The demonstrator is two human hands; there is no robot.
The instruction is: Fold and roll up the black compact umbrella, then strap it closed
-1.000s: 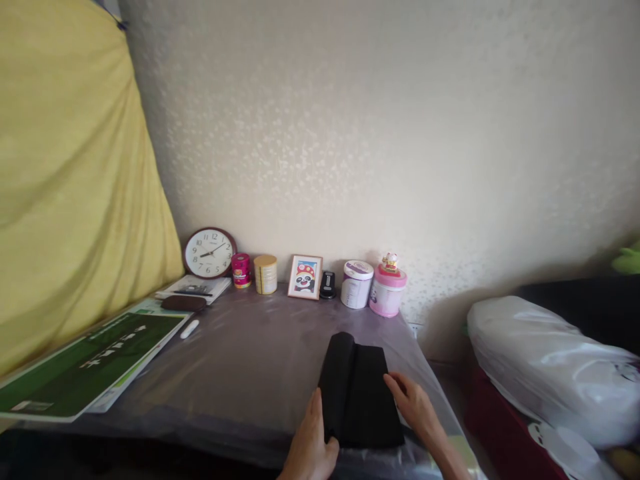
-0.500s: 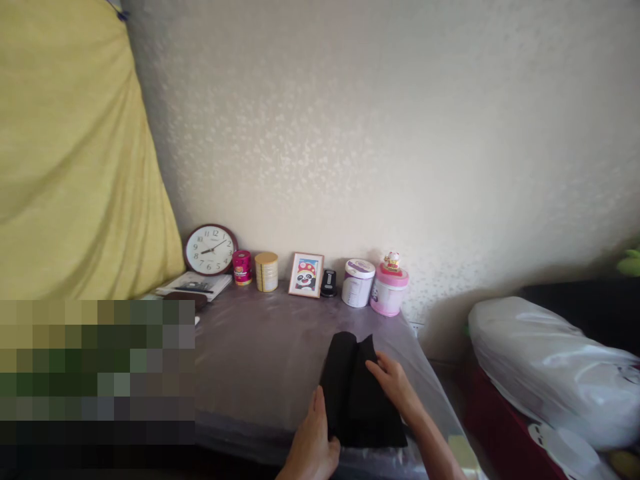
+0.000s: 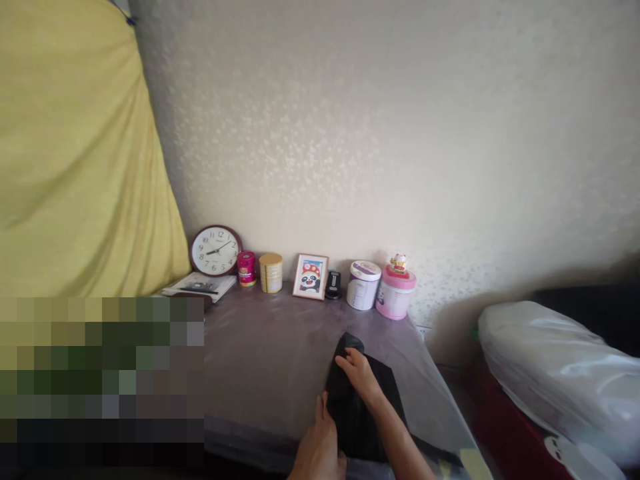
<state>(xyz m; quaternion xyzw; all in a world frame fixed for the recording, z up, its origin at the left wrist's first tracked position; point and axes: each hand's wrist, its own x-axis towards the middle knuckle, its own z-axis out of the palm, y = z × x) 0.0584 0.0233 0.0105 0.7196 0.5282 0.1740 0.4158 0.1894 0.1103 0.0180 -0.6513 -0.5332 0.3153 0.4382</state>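
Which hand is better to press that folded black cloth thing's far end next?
The right hand, probably: it is over the folded, black, cloth-like bundle, close to its far end. The left hand is at the left edge, nearer the camera.

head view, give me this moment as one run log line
left hand: against black item, left side | right hand: near its far end | table: beneath

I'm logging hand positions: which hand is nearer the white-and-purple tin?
Right. The right hand is in front of the white-and-purple tin, at the black item's far end; the left hand is farther from it, at the item's left edge.
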